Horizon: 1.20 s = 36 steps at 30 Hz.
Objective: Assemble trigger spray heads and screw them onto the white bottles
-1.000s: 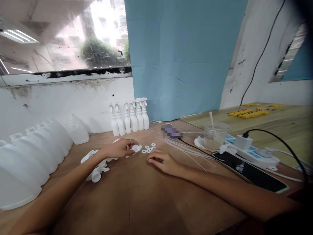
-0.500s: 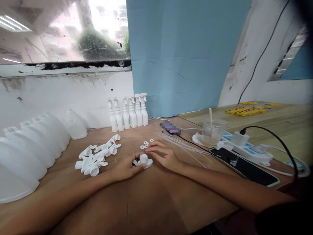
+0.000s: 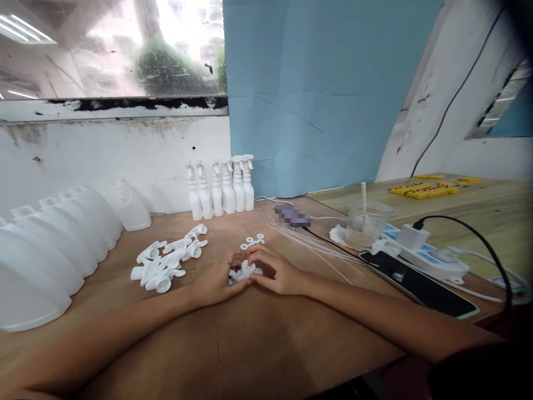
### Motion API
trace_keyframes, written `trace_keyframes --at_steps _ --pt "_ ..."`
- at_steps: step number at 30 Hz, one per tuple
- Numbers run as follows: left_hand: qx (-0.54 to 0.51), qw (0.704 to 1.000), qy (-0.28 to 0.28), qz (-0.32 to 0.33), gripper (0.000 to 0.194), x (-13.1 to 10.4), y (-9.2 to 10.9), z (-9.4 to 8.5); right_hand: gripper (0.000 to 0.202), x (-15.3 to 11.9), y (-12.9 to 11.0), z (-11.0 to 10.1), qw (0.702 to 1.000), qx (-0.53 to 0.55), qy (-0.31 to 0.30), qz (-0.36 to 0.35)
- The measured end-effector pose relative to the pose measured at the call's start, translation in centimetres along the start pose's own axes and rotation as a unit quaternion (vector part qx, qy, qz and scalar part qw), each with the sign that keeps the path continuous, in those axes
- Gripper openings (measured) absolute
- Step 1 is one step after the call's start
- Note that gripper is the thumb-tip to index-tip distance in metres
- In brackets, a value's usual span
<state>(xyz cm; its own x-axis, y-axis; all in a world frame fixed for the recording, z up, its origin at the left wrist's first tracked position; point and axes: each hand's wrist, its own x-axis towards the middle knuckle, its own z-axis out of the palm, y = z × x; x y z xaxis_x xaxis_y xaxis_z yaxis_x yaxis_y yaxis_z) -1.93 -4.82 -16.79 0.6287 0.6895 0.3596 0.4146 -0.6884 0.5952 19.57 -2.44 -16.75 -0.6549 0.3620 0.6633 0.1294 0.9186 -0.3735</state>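
Observation:
My left hand (image 3: 219,283) is closed around a white spray-bottle trigger head (image 3: 237,274), keeping it low over the brown table. My right hand (image 3: 280,272) curves in from the other side, thumb and forefinger pinching a small white washer (image 3: 249,266) at the head's round cap. The fingers partly cover both pieces. Just beyond the hands lie several flat white washers (image 3: 250,240). A heap of white trigger heads (image 3: 166,261) rests left of my left hand.
Large white bottles (image 3: 62,250) line the left side, and several spray bottles (image 3: 227,191) stand by the wall. Thin clear tubes (image 3: 316,244) lie to the right, near a plastic cup (image 3: 366,228), a phone (image 3: 416,283) and a power strip (image 3: 441,261) with cables.
My right hand has moved from beside the loose washers down and toward me, bringing a washer to the trigger head's cap. My left hand still grips the head. The view has shifted slightly.

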Motion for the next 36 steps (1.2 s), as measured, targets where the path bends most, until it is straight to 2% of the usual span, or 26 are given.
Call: trace_keyframes --at_steps 3,7,10,15,20,22,25,27,29,31,32,34,36 --pt "0.049 0.999 0.003 -0.011 0.038 -0.1 0.1 -0.1 0.022 0.1 0.0 0.0 1.000 -0.002 -0.009 -0.005" --pt "0.108 0.994 -0.022 -0.018 0.029 -0.1 0.0 -0.2 0.017 0.0 0.2 0.1 1.000 0.000 -0.011 0.010" --pt "0.118 0.993 -0.017 -0.005 0.021 0.0 -0.5 -0.2 0.018 -0.1 0.3 0.3 1.000 -0.007 -0.019 0.023" --pt "0.123 0.992 -0.001 0.035 0.020 -0.2 -1.4 0.0 0.015 -0.3 0.3 0.6 0.998 0.009 -0.005 0.070" --pt "0.124 0.990 -0.007 0.064 0.019 -0.2 -1.4 0.0 0.015 -0.1 -0.1 0.4 0.999 0.008 -0.008 0.050" --pt "0.136 0.989 -0.011 0.056 0.019 -0.2 -1.3 0.0 0.016 0.0 -0.2 0.1 0.999 -0.007 -0.024 0.044" --pt "0.157 0.987 -0.010 0.001 0.024 -0.2 -1.1 0.1 0.013 0.2 -0.1 -0.5 0.998 -0.013 -0.049 0.033" --pt "0.141 0.989 -0.006 -0.034 0.027 -0.2 -0.8 0.1 0.020 0.4 0.4 -1.2 0.998 -0.004 -0.028 0.054" --pt "0.119 0.992 -0.006 -0.048 0.033 -0.1 -0.6 0.1 0.027 0.7 1.4 -2.4 0.994 -0.029 0.017 0.107" --pt "0.120 0.992 -0.011 -0.042 0.036 0.0 -0.4 0.0 0.023 1.0 2.6 -4.1 0.976 -0.126 0.028 0.175" --pt "0.128 0.991 -0.014 -0.035 0.034 0.1 -0.3 0.0 0.023 1.1 3.2 -5.1 0.957 -0.194 -0.001 0.215" --pt "0.141 0.990 -0.017 -0.017 0.032 0.2 -0.2 0.0 0.024 1.0 4.2 -7.3 0.880 -0.322 -0.089 0.337" --pt "0.145 0.989 -0.015 -0.006 0.031 0.2 -0.2 0.0 0.025 0.6 5.0 -9.3 0.842 -0.349 -0.110 0.396"
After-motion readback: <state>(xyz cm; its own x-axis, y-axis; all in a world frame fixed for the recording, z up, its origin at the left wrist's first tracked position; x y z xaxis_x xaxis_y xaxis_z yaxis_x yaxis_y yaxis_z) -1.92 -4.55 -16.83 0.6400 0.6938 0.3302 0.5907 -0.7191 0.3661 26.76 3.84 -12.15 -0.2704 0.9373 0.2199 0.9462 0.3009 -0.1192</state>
